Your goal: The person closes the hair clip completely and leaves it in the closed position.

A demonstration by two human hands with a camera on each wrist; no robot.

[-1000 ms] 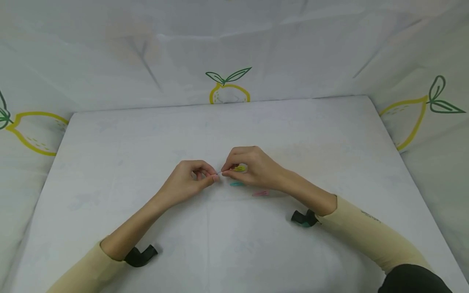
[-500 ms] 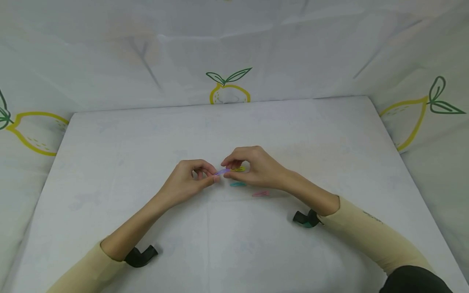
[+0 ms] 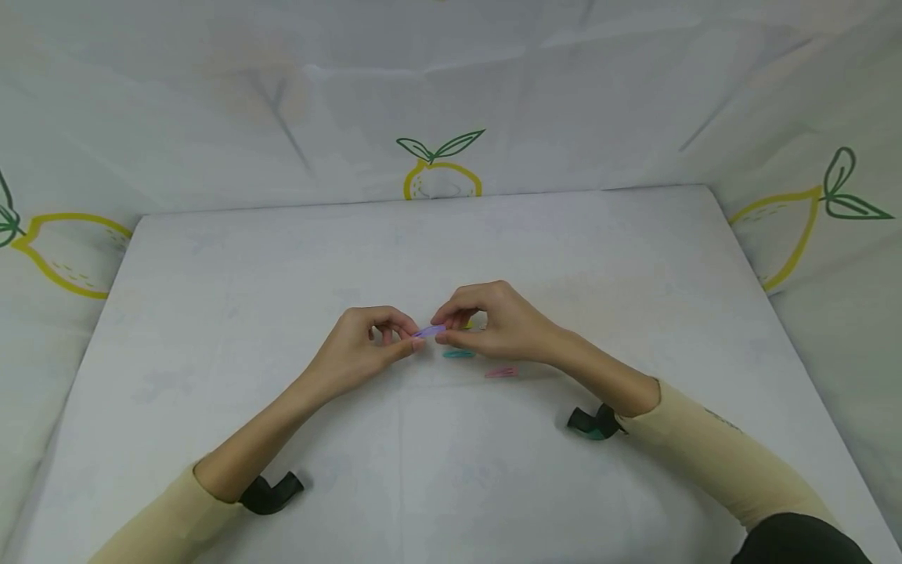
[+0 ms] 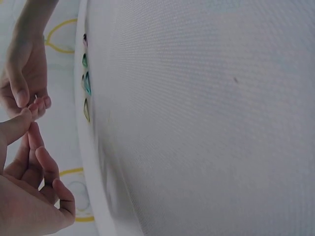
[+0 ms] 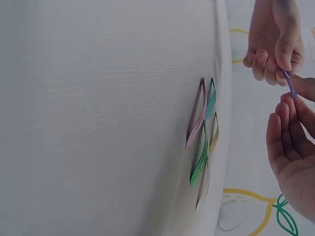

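Note:
Both hands meet above the white table, with a purple snap hair clip (image 3: 428, 331) between them. My left hand (image 3: 369, 345) pinches the clip's left end between thumb and index finger. At its other end, my right hand (image 3: 496, 323) pinches it, its remaining fingers bent. In the right wrist view the purple clip (image 5: 290, 84) bridges the fingertips of the two hands. Below the right hand lie a teal clip (image 3: 458, 355) and a pink clip (image 3: 502, 372). A yellow clip (image 5: 214, 133) and a green clip (image 5: 199, 160) show in the right wrist view; the right hand mostly covers that area from above.
Another pale clip (image 5: 204, 189) lies beside the green one. The table (image 3: 282, 258) is covered in white cloth, and a white curtain (image 3: 564, 102) with lemon prints stands behind it. Black curved pieces (image 3: 271, 493) stick out from both sleeves.
The purple clip, a thin line at first, now shows its broader side. My right hand has shifted slightly right, covering more of the yellow clip. The left hand has stayed nearly still.

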